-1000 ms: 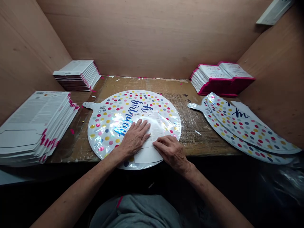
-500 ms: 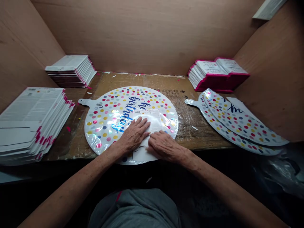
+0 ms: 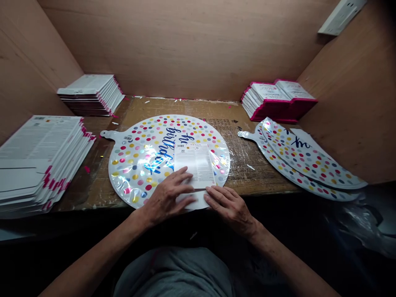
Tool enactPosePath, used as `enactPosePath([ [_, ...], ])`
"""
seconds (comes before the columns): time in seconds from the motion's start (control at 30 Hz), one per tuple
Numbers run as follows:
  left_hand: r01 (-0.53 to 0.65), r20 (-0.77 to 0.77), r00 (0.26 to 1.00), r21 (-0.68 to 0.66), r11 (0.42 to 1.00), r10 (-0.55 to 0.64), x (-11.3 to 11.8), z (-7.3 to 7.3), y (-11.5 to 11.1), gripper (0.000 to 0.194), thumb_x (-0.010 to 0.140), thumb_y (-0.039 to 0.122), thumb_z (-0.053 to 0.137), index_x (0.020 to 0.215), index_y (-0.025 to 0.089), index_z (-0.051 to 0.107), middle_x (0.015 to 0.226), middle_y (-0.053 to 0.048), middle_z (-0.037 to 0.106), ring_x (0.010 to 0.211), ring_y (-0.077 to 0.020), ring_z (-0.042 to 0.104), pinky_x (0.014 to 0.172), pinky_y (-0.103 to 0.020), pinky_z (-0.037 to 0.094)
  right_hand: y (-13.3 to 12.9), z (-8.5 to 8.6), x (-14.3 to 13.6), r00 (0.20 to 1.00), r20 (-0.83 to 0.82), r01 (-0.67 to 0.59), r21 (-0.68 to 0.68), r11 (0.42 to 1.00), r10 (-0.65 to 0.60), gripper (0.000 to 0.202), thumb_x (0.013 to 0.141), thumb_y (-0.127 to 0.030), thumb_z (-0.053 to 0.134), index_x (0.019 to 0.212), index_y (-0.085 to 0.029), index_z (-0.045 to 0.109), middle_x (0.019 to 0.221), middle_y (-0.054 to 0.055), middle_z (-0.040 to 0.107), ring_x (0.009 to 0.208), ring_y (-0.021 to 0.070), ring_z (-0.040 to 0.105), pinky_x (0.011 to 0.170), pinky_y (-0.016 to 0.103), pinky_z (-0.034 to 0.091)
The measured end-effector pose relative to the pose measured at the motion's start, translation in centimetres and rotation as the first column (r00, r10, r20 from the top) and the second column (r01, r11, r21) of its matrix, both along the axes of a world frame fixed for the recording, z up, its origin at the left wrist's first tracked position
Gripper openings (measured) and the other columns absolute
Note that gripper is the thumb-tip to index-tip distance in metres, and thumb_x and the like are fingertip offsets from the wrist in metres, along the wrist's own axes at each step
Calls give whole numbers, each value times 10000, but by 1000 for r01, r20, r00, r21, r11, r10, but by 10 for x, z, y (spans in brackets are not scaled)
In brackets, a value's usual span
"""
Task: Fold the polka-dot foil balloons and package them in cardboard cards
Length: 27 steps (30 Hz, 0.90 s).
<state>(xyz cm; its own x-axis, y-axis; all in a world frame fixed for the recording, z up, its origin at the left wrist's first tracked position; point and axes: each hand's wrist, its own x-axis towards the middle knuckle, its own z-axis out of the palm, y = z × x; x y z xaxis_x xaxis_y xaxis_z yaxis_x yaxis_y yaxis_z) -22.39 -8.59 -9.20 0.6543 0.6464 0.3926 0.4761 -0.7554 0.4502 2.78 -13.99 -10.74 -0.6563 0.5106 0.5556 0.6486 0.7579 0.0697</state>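
A flat foil balloon (image 3: pixel 133 181) with coloured dots and blue "birthday" lettering lies on the workbench, its tail pointing left. On its lower right part rests a white printed card (image 3: pixel 194 163), with a blank lower flap (image 3: pixel 201 199) below the printed panel. My left hand (image 3: pixel 170 192) is over the card's lower left side, fingers spread and slightly blurred, holding nothing. My right hand (image 3: pixel 230 206) lies at the flap's right edge with fingers stretched out and fingertips touching it; its thumb is mostly hidden.
Stacks of folded white cards stand at the near left (image 3: pixel 34 144) and far left (image 3: pixel 89 86). A pink-edged card stack (image 3: pixel 275 99) sits at the back right. Overlapping dotted balloons (image 3: pixel 303 161) lie right, overhanging the bench (image 3: pixel 123 111) edge. Wooden panels (image 3: pixel 192 45) enclose the bench.
Both hands have moved down the card toward the bench's front edge, uncovering its printed panel. My left fingers have spread, and my right hand has gone from curled to stretched out.
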Motion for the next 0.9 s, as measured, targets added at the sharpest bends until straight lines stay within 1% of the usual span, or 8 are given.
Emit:
enactPosePath([
  [0.17, -47, -43, 998, -106, 993, 42, -10, 1, -26, 393, 804, 519, 673, 1042, 209, 716, 1394, -139, 541, 1380, -316, 403, 1092, -474, 421, 5, 2, -2, 988, -152, 9, -177, 984, -36, 157, 956, -225, 558, 1034, -177, 685, 1070, 87, 723, 1027, 209, 635, 886, 374, 509],
  [0.3, -323, -87, 946, -150, 934, 313, 10, 2, -16, 313, 917, 368, 532, 729, 197, 715, 1152, -100, 669, 1207, -278, 574, 987, -423, 501, 16, 9, -14, 915, -271, 170, -418, 893, -301, 229, 985, -265, 490, 903, -170, 682, 889, 75, 708, 834, 176, 646, 762, 311, 532],
  [0.5, -621, -94, 778, 38, 783, 622, 29, -13, -12, 392, 868, 455, 593, 1081, 126, 589, 1406, -251, 484, 1295, -371, 474, 1024, -543, 420, 10, 1, 3, 989, -82, 111, -154, 982, -125, 337, 929, -320, 603, 1211, -138, 631, 1187, 145, 670, 1084, 268, 605, 931, 439, 489],
  [0.63, -656, 88, 722, -228, 720, 686, 32, -5, -26, 566, 779, 528, 673, 1172, 141, 546, 1302, -212, 581, 1207, -366, 548, 1006, -534, 446, -2, -1, 13, 951, -259, 165, -44, 985, -171, 264, 919, -125, 592, 1163, -202, 661, 1013, 77, 734, 893, 177, 666, 789, 325, 516],
  [0.7, -559, 169, 648, -556, 615, 742, 33, 6, -31, 608, 734, 541, 708, 1173, 150, 557, 1143, -166, 669, 1023, -322, 652, 872, -469, 539, -1, 2, 6, 909, -365, 209, -15, 978, -200, 279, 920, -109, 583, 1168, -216, 657, 1017, 77, 735, 904, 172, 674, 787, 320, 511],
  [0.77, -269, 248, 572, -844, 464, 782, 33, 16, -31, 590, 708, 550, 725, 1116, 141, 605, 982, -126, 718, 823, -264, 699, 716, -378, 578, 7, 7, -7, 901, -393, 204, 3, 979, -187, 255, 918, -116, 592, 1140, -219, 664, 1014, 70, 737, 898, 171, 673, 790, 324, 499],
  [0.83, 13, 312, 470, -938, 347, 826, 31, 23, -26, 547, 671, 521, 760, 1028, 121, 657, 877, -102, 732, 690, -214, 696, 632, -312, 570, 18, 11, -23, 925, -344, 166, -21, 986, -163, 174, 922, -186, 613, 1081, -210, 680, 1004, 66, 737, 896, 180, 661, 800, 332, 483],
  [0.9, 117, 337, 357, -941, 316, 871, 27, 25, -18, 535, 616, 463, 808, 984, 97, 676, 847, -96, 735, 628, -182, 684, 608, -282, 563, 32, 16, -42, 939, -301, 153, -72, 986, -167, 156, 932, -289, 609, 1031, -198, 688, 998, 74, 726, 914, 197, 640, 818, 340, 468],
])
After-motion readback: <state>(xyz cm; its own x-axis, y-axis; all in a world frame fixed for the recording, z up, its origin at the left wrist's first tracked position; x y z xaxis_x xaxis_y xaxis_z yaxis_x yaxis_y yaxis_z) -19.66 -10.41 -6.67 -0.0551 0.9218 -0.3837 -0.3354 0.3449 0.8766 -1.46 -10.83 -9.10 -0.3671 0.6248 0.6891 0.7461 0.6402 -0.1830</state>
